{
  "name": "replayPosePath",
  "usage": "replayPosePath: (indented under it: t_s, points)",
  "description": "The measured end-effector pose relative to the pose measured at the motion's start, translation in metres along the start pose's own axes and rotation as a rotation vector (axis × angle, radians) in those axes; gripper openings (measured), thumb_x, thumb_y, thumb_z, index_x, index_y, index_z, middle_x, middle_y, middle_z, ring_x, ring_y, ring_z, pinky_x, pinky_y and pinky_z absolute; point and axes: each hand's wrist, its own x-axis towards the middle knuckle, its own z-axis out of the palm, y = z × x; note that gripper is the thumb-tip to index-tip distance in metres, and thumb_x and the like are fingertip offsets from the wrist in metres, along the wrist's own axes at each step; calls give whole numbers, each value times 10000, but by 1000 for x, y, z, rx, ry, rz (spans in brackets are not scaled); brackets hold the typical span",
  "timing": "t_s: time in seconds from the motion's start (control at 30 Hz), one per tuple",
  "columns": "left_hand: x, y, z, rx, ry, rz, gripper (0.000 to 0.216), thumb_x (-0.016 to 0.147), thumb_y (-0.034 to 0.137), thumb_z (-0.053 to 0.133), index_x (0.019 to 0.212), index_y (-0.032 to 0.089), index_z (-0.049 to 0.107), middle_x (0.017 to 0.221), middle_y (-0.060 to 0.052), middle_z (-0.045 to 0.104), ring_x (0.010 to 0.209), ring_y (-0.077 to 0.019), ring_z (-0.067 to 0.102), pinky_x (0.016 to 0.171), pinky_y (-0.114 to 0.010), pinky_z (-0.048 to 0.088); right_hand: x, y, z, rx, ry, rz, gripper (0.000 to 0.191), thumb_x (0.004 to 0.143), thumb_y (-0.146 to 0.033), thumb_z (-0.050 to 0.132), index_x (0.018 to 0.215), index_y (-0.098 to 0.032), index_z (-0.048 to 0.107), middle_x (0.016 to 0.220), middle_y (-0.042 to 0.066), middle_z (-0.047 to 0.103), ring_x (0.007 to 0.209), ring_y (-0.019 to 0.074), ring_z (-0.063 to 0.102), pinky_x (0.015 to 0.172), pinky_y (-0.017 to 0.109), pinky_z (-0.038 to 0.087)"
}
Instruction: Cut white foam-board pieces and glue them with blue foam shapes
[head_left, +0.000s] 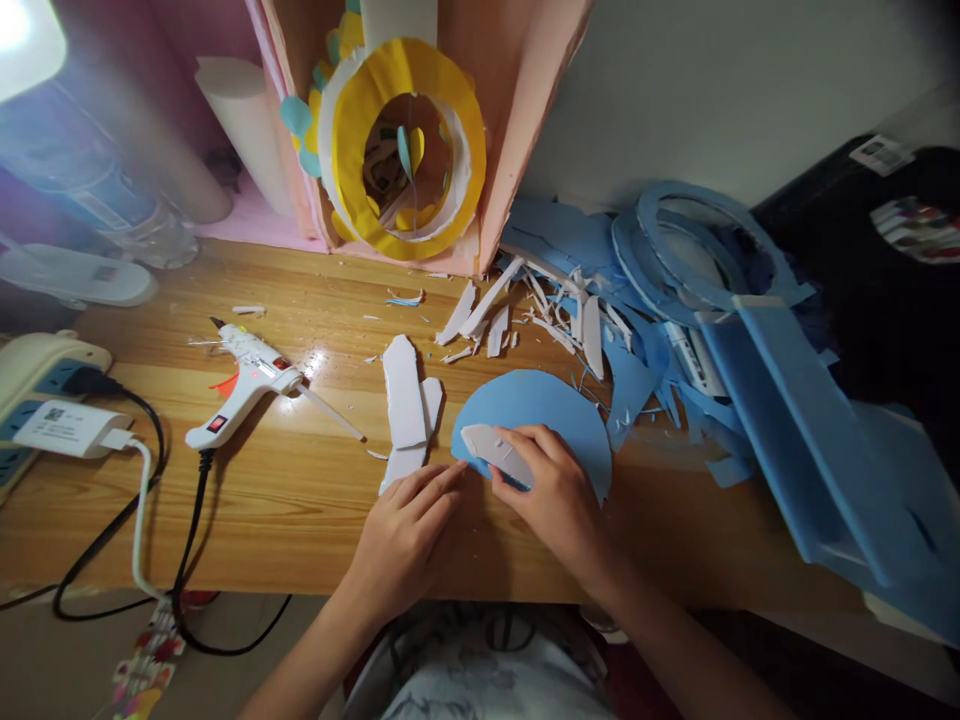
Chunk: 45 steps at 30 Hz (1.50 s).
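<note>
A white foam piece (499, 450) with a rounded outline is gripped between the thumb and fingers of my right hand (551, 490). It stands tilted over a blue rounded sheet (555, 400) lying on the wooden table. My left hand (412, 525) rests palm down with its fingers stretched toward the left edge of the blue sheet, its fingertips close to that edge. The left thumb is hidden. Just beyond the left hand lie overlapping white foam strips (405, 390).
A white glue gun (251, 375) with a glue stick and cord lies left, near a power strip (56, 370). White scraps (495, 330) litter the back. Blue rings (712, 240) and a blue box-like piece (810, 430) are right. A pink structure with a yellow ring (349, 150) stands behind.
</note>
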Motion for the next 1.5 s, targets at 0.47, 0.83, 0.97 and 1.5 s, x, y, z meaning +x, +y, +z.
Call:
replayPosePath:
  t_s: [0.47,0.83,0.97,1.5]
  points:
    - [1,-1,0,12,-40,1,281,882,79,420,1066,174,611,1308,-55,590,1153,-229,545,885,-387,501,1,1,3,-2,-32,4,307,797,-177,574,1100,-166,619,950,102,622,886,244,614,792,379,537]
    - [4,0,0,43,-64,7,335,857,64,425,1122,163,603,1288,-66,606,1151,-235,558,853,-388,507,1,2,5,4,-32,10,323,799,-168,583,1120,-165,615,970,102,608,897,240,600,807,388,536]
    - [5,0,0,39,-63,-3,331,865,66,424,1127,168,598,1286,-49,609,1144,-231,560,850,-386,505,1,1,4,16,-49,17,325,808,-163,583,1131,-170,610,979,100,597,913,240,597,820,382,534]
    - [14,12,-12,46,-41,60,399,887,85,390,1256,149,528,1353,-91,544,1189,-228,535,881,-398,514,-9,11,-21,118,-15,43,433,868,-190,573,1295,-240,526,1170,95,594,1092,235,572,936,400,504]
